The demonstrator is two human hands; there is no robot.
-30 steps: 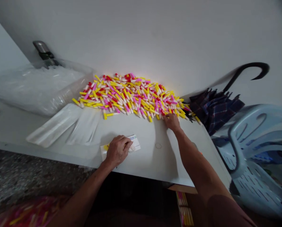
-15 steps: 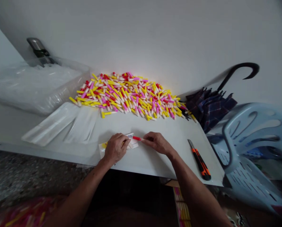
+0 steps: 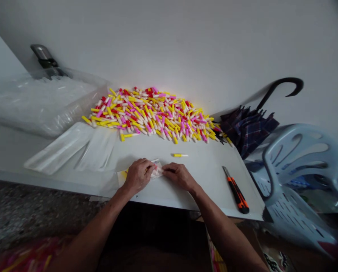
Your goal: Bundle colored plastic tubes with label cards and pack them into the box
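My left hand [image 3: 140, 175] is closed over a small clear packet [image 3: 121, 179] with a printed card, near the table's front edge. At the packet's right end, my right hand [image 3: 178, 174] pinches the pale end of a small tube [image 3: 158, 170], whose other end lies at the packet's opening by my left fingertips. One yellow and white tube [image 3: 180, 155] lies alone just beyond my right hand. Behind both hands spreads a large pile of yellow, pink, red and white tubes [image 3: 154, 113] against the wall.
Flat clear bags [image 3: 59, 149] and a big plastic sack [image 3: 44, 102] occupy the table's left. An orange and black cutter [image 3: 237, 192] lies at right, near a folded umbrella [image 3: 248, 126] and a blue-grey chair [image 3: 302, 170].
My right hand has moved left, bringing its red-ended tube to the packet. The lone yellow tube now shows on the table beyond that hand. The view has shifted slightly.
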